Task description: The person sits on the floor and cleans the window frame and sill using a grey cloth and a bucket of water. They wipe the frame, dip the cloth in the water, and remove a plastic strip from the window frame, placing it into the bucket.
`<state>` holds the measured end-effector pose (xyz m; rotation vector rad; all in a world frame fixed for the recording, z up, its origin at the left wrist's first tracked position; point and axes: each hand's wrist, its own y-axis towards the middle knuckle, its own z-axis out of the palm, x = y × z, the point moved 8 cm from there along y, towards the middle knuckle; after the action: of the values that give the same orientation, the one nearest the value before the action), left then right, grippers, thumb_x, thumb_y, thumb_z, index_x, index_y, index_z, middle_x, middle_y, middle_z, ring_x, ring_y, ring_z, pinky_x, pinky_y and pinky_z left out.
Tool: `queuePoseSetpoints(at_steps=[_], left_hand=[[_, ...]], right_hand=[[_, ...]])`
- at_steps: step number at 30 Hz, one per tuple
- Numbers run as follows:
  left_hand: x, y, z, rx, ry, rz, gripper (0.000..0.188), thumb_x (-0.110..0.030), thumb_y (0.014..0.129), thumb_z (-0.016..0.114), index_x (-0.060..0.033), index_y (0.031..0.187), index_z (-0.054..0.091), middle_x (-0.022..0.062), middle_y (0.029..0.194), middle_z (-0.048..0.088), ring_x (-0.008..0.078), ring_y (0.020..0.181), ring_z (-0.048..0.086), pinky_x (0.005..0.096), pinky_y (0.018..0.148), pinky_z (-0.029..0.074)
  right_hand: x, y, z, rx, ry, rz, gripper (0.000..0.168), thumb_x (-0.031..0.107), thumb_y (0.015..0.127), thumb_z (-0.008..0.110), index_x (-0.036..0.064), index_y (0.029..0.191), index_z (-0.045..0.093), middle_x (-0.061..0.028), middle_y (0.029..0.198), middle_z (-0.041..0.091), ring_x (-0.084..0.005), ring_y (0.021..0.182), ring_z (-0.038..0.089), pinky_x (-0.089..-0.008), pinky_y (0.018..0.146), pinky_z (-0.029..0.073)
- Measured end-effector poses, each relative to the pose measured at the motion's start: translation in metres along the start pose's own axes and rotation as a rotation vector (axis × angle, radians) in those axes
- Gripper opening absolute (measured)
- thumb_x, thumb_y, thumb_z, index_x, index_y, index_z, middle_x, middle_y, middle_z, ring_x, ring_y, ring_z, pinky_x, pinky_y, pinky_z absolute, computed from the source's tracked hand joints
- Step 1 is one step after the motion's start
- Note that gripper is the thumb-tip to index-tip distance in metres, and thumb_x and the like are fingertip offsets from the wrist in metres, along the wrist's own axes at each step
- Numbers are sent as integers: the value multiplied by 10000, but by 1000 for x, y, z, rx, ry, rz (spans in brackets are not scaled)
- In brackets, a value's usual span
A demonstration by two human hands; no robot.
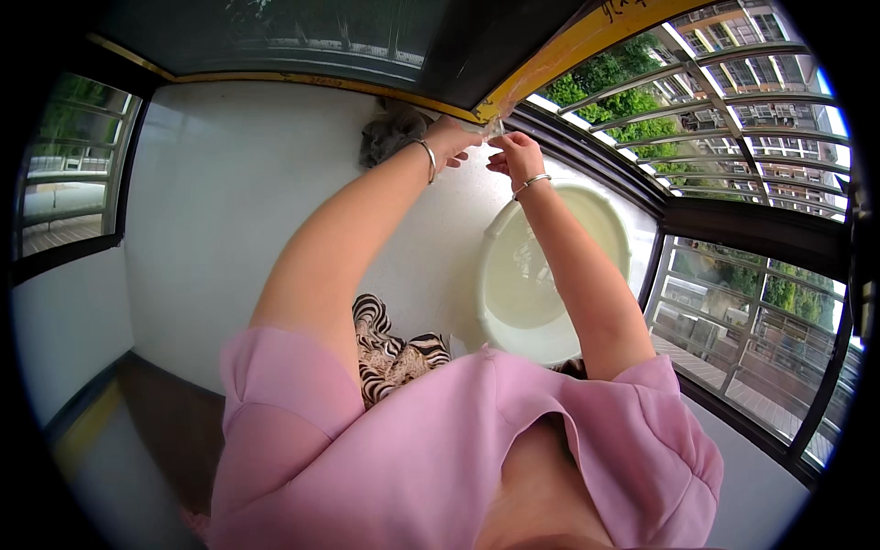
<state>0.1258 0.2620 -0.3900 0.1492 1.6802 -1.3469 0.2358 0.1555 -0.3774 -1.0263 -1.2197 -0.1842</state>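
Note:
Both hands are raised at the lower corner of a yellow-edged frame (481, 110) around a dark glass pane (330, 41). Some thin clear plastic film (496, 128) shows between them at that corner. My left hand (452, 139), with a silver bangle at the wrist, touches the film; its finger grip is partly hidden. My right hand (515, 157), also with a bangle, pinches the film between thumb and finger. Just behind my left hand a crumpled grey cloth (390, 136) lies on the white surface. Below my right forearm stands a pale round basin (487, 302) holding cloudy water.
The white surface (227, 206) spreads to the left. Zebra-and-leopard patterned fabric (392, 354) lies close to my body. Dark window frames (605, 158) and metal bars (715, 103) run along the right. Another window (75, 165) is at the far left.

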Motion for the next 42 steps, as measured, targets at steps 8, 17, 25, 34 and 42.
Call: queuePoseSetpoints(at_steps=[8, 17, 25, 34, 42], left_hand=[[-133, -87, 20, -188, -128, 667, 432, -283, 769, 737, 14, 1025, 554, 92, 871, 652, 165, 784, 635, 277, 694, 503], [-225, -300, 64, -58, 190, 1408, 56, -5, 833, 610, -27, 882, 592, 31, 723, 583, 96, 608, 540, 237, 603, 455], [-175, -291, 138, 598, 862, 1009, 291, -170, 798, 697, -38, 1042, 611, 56, 725, 617, 201, 757, 617, 319, 675, 476], [-306, -311, 50, 328, 354, 871, 444, -68, 838, 575, 43, 1257, 478, 103, 1200, 562, 187, 1129, 534, 324, 999, 414], [-362, -284, 74, 167, -72, 1012, 169, -117, 888, 486, -47, 1018, 568, 52, 1098, 578, 173, 1075, 513, 337, 941, 396]], right_hand=[[50, -24, -47, 41, 93, -71, 96, 43, 816, 646, 17, 825, 554, -113, 796, 669, -175, 606, 638, -334, 586, 597], [205, -114, -17, 276, 347, -394, 177, 55, 839, 501, -21, 973, 588, -81, 823, 614, -135, 700, 604, -273, 683, 533], [311, -215, 5, 566, 112, -604, 356, 319, 974, 507, -4, 986, 656, -76, 917, 675, -133, 694, 640, -283, 678, 546], [329, -256, -30, 237, 26, -1026, 232, 208, 959, 562, -4, 950, 654, 2, 770, 632, -24, 597, 517, -179, 519, 432], [405, -287, -88, 679, 746, -1153, 195, 162, 958, 537, 4, 1046, 609, -62, 866, 644, -85, 621, 529, -199, 572, 458]])
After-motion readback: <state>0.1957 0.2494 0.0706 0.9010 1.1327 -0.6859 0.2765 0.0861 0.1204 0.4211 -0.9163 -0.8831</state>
